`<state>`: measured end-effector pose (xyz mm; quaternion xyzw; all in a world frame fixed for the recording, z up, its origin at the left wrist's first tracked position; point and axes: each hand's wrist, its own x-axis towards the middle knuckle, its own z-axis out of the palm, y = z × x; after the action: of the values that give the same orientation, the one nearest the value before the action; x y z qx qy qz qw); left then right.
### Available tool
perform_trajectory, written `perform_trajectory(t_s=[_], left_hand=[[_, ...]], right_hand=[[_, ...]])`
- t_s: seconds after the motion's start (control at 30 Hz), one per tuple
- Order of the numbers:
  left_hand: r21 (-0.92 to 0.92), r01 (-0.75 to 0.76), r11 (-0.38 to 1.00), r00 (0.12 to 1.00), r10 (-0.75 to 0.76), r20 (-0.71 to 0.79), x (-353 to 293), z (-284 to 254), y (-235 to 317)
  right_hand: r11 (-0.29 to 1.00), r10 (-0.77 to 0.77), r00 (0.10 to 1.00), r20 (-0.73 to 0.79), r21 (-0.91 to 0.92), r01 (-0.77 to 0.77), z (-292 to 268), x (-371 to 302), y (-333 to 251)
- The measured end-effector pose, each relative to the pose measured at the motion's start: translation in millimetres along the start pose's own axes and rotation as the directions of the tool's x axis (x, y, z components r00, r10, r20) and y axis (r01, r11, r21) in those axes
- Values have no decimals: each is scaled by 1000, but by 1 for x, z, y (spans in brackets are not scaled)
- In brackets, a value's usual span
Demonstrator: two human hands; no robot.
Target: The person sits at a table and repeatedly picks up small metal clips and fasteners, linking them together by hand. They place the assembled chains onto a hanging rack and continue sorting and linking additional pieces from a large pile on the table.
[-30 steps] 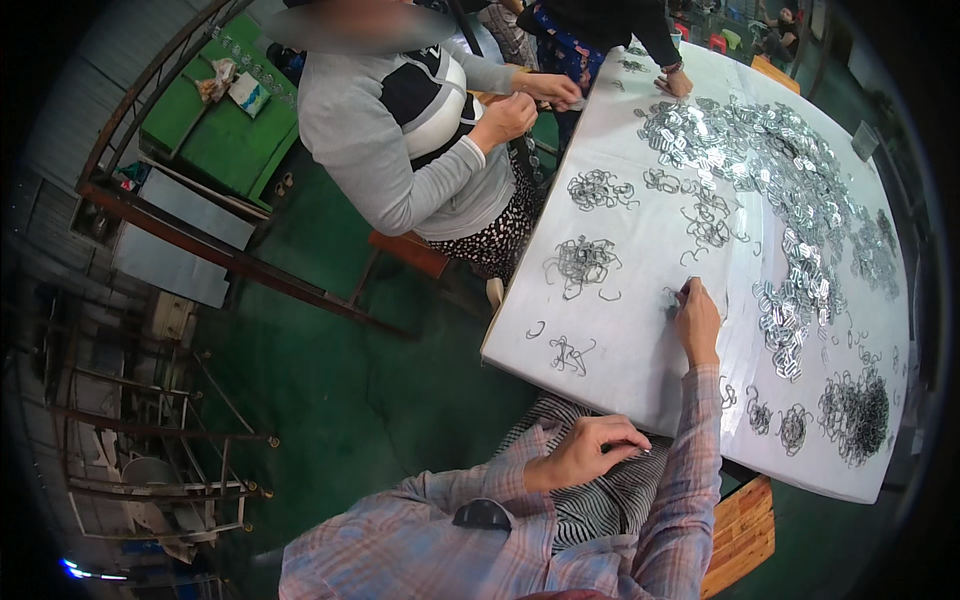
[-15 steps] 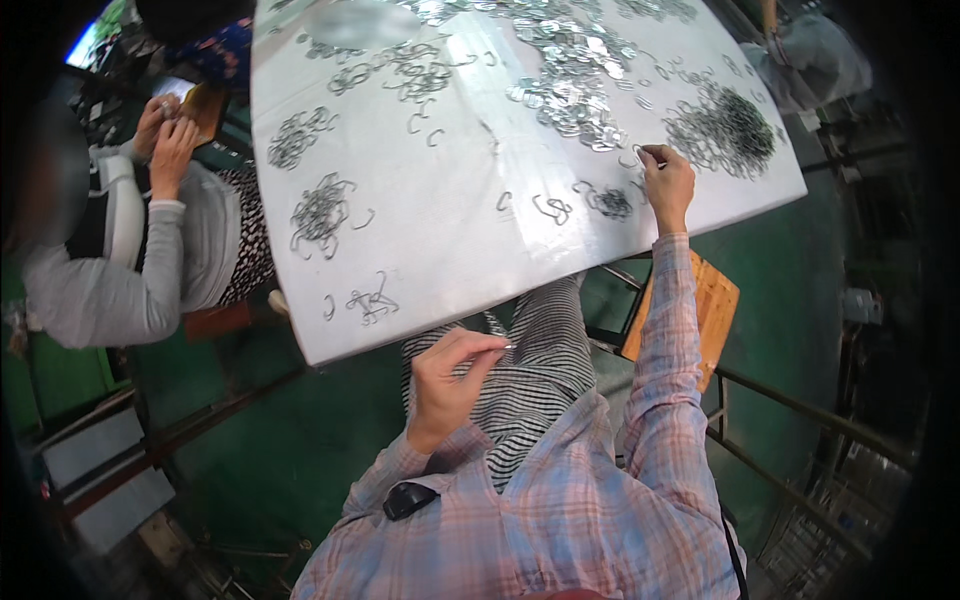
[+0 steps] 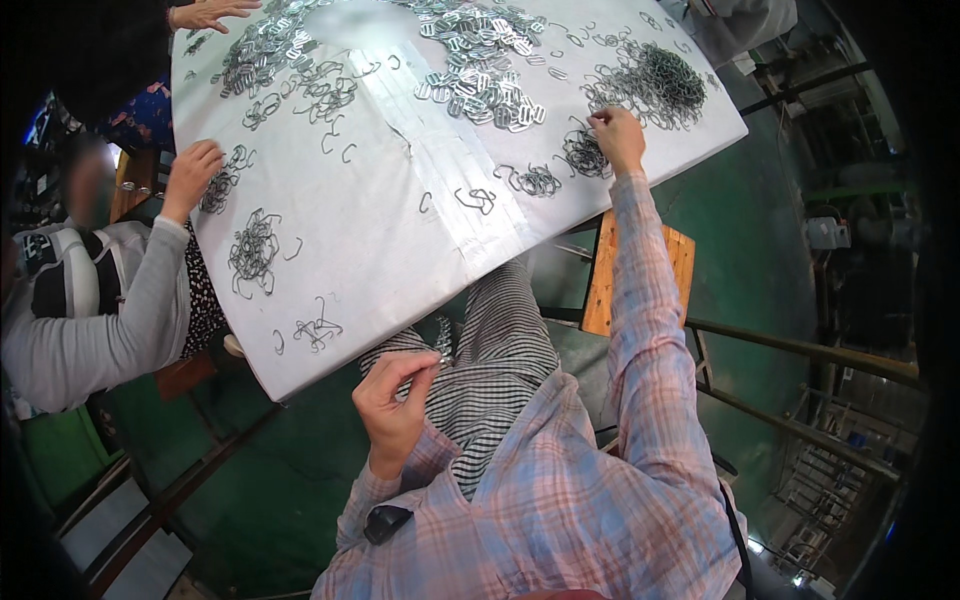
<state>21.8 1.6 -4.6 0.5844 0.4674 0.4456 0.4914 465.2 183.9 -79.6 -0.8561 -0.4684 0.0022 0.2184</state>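
Note:
My left hand [image 3: 393,408] is raised over my lap, thumb and forefinger pinched on a small shiny metal piece [image 3: 445,361]. Its exact kind is too small to tell. Out over the table, my right hand [image 3: 622,138] has its fingers pressed together at the edge of a small pile of dark wire hooks [image 3: 584,155]. Whatever is in that pinch, if anything, cannot be made out. Beyond it spreads a larger heap of hooks [image 3: 672,85]. A smaller cluster of hooks [image 3: 540,181] lies to the left, nearer my lap. Below the table edge shows a silvery strip [image 3: 444,332].
Flat shiny metal buckles [image 3: 490,95] cover the far part of the white table [image 3: 360,220]. More hook piles [image 3: 254,245] lie along its left side. A co-worker's hand [image 3: 190,178] is at the left edge, another person's hand [image 3: 213,12] farther back. A wooden stool [image 3: 672,265] stands right.
The view has shifted, so the table sits farther left. My right hand has moved to the small hook pile. The left co-worker's hand has reached the table, and another hand has appeared at the far left.

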Motion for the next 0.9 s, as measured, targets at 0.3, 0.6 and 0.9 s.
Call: perform_trajectory(t_s=[0.3,0.6,0.9], left_hand=[[20,48,999,999,-49,6,-9,-5,-8],[-188,190,963,971,-213,-109,-9,5,-24],[-292,183,939,960,-235,-153,-3,17,-12]], right_hand=[[942,-327,944,48,-62,329,18,16,-10],[400,-375,805,459,864,-307,-75,-249,-137],[224,-439,817,374,926,-303,-55,-286,-151]])
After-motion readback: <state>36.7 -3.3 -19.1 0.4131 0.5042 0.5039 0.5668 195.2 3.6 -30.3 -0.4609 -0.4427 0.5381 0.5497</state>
